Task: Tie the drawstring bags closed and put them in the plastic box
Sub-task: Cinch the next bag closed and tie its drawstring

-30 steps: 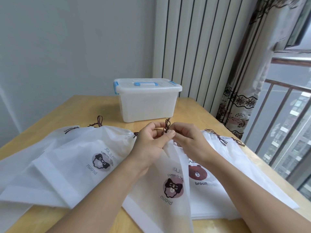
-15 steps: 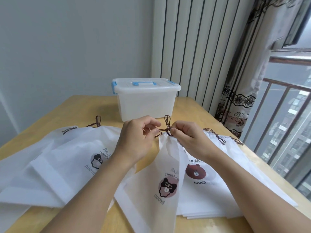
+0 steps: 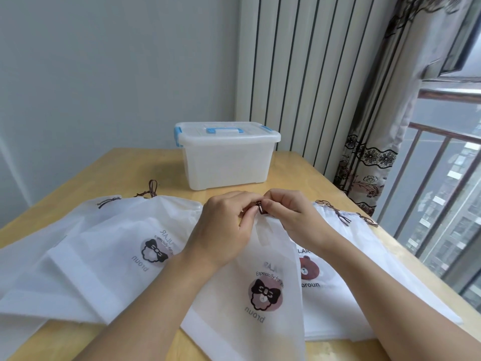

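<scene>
Bag in hand: a white, slightly see-through drawstring bag [image 3: 260, 287] lies in the middle of the wooden table [image 3: 125, 168], its neck bunched into a narrow point under the hands and its body fanning wide toward the near edge. It carries a round print of a pale face with a black bow and the reversed words "Especially for" and "broun".
Cord: a dark brown drawstring [image 3: 259, 209] shows only as a short bit between the fingertips at the bag's neck; whether a knot is formed I cannot tell.
Left hand [image 3: 226, 230]: fingers curled, thumb and fingertips pinching the cord from the left.
Right hand [image 3: 291, 217]: fingers curled, pinching the same cord from the right, knuckles nearly touching the left hand's.
Bags on the left [image 3: 104, 246]: white bags with the same bow print, overlapping flat, brown cord ends at their tops.
Bags on the right [image 3: 338, 295]: a flat stack partly under the held bag, the top one printed with a brown bear face and "broun".
Plastic box [image 3: 226, 162]: translucent white, lid on, blue latches and handle ends, standing beyond the hands toward the table's far edge, apart from the bags.
</scene>
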A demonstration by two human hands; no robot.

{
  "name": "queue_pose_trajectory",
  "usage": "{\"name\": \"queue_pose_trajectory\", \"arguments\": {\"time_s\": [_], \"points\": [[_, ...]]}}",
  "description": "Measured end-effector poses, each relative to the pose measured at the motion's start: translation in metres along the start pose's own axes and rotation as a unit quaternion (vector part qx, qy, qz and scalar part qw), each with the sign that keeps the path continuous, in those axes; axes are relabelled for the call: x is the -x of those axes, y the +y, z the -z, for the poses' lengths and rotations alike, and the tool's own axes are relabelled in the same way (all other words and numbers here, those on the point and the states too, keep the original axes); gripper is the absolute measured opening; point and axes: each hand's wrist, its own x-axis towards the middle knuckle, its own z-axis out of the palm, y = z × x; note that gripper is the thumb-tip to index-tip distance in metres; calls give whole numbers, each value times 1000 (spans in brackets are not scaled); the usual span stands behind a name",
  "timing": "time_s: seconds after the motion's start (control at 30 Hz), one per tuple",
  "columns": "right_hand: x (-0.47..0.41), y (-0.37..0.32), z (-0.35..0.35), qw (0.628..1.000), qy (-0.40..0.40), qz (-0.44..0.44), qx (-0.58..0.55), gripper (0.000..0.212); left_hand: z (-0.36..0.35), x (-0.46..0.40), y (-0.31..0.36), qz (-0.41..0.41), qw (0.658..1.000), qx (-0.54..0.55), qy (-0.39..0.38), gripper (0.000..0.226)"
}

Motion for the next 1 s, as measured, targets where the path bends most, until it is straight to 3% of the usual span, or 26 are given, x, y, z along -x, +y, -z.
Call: {"name": "queue_pose_trajectory", "arguments": {"time_s": [0.27, 0.43, 0.6, 0.73, 0.87, 1.0], "points": [[2, -1, -3, 999, 17, 36, 21, 45, -8, 1, 8, 123, 986, 106, 45, 20], [3, -4, 2, 998, 1, 58, 31, 32, -7, 1, 3, 229, 946, 231, 0, 17], [6, -5, 4, 992, -11, 80, 97, 20, -7, 2, 1, 231, 951, 205, 13, 11], [7, -7, 5, 959, 35, 146, 241, 17, -8, 2, -1, 237, 955, 176, 3, 12], [3, -6, 10, 923, 70, 196, 322, 16, -10, -2, 2, 332, 897, 291, -39, 18], [2, -7, 10, 922, 86, 207, 317, 13, -7, -7, 10, 439, 773, 455, -51, 15]]}}
